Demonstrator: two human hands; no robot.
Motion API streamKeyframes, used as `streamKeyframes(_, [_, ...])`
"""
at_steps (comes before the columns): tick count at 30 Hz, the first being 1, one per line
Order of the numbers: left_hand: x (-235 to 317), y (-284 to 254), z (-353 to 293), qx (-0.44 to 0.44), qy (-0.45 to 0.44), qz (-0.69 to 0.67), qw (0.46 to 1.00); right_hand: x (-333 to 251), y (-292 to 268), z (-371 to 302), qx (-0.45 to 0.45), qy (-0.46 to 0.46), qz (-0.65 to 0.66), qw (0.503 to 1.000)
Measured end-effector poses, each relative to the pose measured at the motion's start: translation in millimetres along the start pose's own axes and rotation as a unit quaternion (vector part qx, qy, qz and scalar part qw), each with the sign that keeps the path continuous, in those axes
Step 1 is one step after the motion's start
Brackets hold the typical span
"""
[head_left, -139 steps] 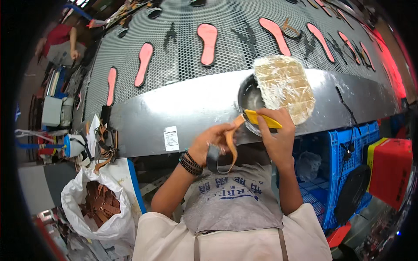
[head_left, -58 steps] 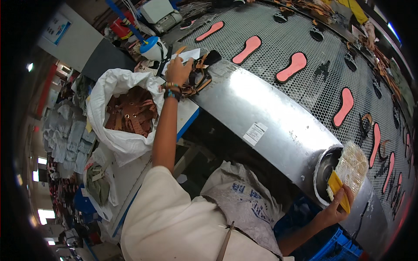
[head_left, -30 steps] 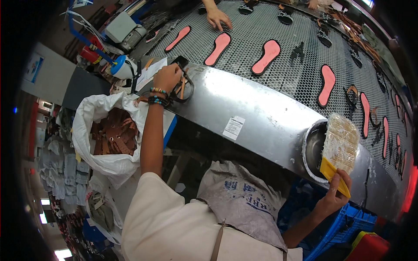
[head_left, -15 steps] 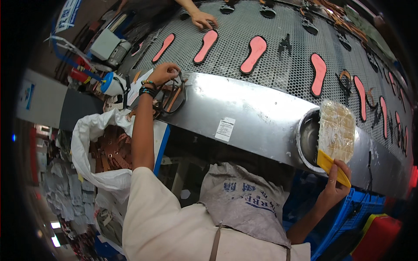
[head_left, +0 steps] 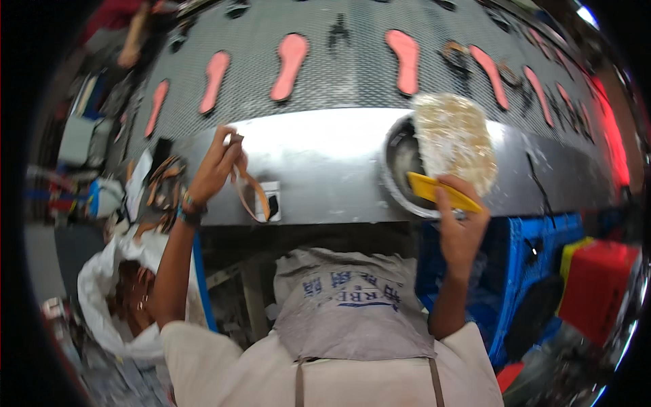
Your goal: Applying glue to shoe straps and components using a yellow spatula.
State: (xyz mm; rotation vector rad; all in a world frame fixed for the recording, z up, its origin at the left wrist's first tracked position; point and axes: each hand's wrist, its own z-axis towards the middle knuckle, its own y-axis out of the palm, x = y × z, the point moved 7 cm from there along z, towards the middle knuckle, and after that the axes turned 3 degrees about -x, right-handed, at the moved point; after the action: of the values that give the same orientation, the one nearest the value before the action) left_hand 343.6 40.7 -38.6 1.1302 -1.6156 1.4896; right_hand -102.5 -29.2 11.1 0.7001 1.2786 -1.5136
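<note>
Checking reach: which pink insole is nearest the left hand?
The pink insole second from the left: its near end is just beyond the left hand; the others lie farther from it.

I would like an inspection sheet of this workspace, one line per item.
Surface: shiny grey metal ledge, before grey mesh bed with pink, black-edged insole shapes.
Work items: curved tan strap; flat yellow scraper; round grey bowl, partly covered by yellowish slab.
Clutter: brown and black straps heaped at ledge's left.
Hands: left hand grips strap; right hand grips scraper.
Cables: thin black cord on ledge's right.
Surroundings: white sack; blue plastic crate.
</note>
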Motion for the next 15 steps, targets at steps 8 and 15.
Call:
streamKeyframes(8, [76.2,160.9,-28.7,-0.271,-0.13,-0.218,0.929,-4.5,27.4,3.5,-0.019,-0.101,-0.131,0.986])
streamKeyframes(15, [82.2,218.5,-9.2,-0.277,-0.039,-0.238,0.93,-5.1,27.6,2.4,-0.035,-0.09,-0.126,0.987])
